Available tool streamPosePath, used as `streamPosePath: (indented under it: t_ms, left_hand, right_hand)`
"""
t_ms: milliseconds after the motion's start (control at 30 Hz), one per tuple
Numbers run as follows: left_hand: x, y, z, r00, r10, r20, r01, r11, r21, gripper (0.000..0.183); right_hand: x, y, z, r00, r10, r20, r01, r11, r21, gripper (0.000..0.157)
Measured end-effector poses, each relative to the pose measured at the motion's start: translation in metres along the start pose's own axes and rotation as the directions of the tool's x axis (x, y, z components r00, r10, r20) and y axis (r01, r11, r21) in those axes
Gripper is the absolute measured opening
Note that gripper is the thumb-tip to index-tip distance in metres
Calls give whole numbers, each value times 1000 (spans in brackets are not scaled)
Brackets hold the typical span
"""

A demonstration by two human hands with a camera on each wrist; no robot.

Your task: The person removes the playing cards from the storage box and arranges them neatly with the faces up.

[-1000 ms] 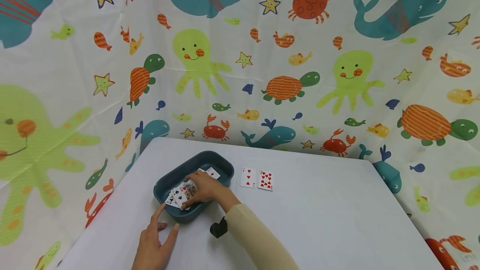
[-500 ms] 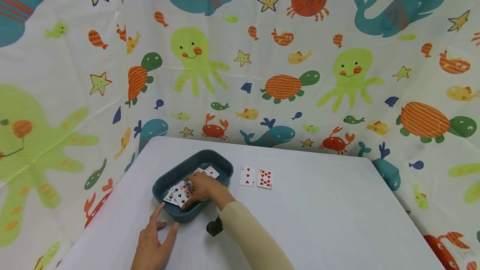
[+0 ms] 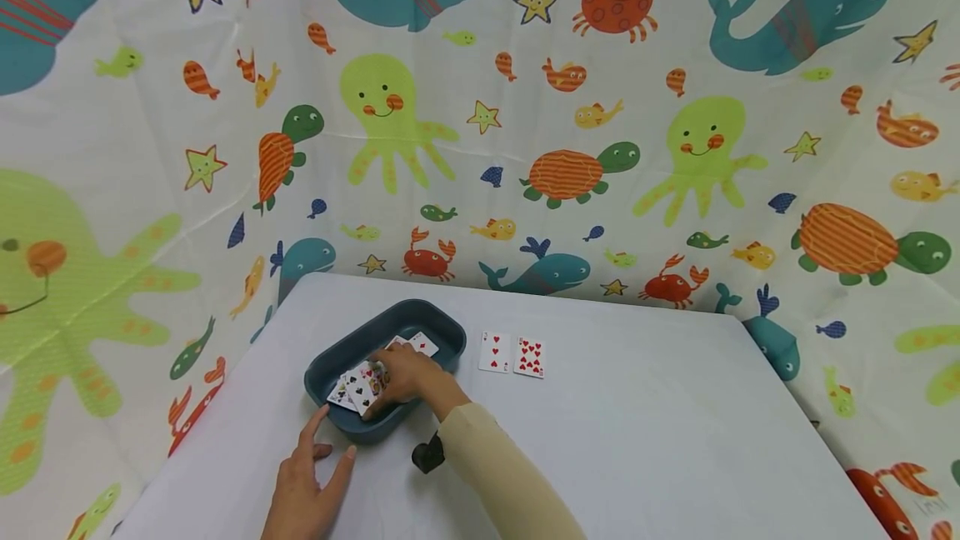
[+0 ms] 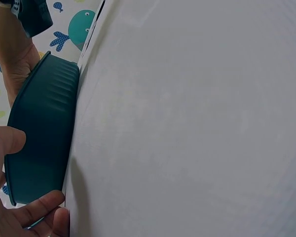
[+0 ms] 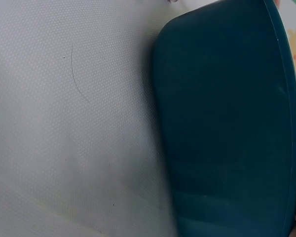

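Observation:
A dark teal plastic tub with rounded corners stands on the table in the head view, with several playing cards lying face up in it. My right hand reaches into the tub over these cards, thumb and forefinger spread apart; whether it pinches one is hidden. At the tub's near left end, my left hand has its forefinger at the rim and its thumb close to the near corner. In the left wrist view, the left thumb lies against the tub's outer wall. Only that wall and tabletop fill most of the right wrist view.
To the right of the tub, two heart cards, a low one and a higher one, lie face up side by side on the white table. A small black device hangs at the right wrist. Behind the table hangs a sea-animal curtain.
Both hands keep nearly the same place at the tub. The right forearm has shifted very slightly left, and the whole view has drifted a little.

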State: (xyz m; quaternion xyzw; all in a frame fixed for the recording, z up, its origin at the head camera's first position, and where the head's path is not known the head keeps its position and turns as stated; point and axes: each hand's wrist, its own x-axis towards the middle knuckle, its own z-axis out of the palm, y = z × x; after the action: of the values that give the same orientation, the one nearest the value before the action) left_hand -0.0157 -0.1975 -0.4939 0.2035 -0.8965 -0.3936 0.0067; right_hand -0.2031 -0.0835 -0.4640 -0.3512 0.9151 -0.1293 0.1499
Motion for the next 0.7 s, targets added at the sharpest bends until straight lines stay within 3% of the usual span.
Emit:
streamPosePath:
  t_ms: [400, 700]
  left_hand:
    - [-2, -2, 0, 1000, 10, -11, -10, 1000, 11, 80]
    - [1, 0, 1, 1000, 12, -15, -11, 1000, 19, 80]
  right_hand:
    - [-2, 0, 1, 999, -11, -41, 12, 1000, 25, 87]
    - [-4, 1, -6, 995, -46, -91, 58, 989, 140, 83]
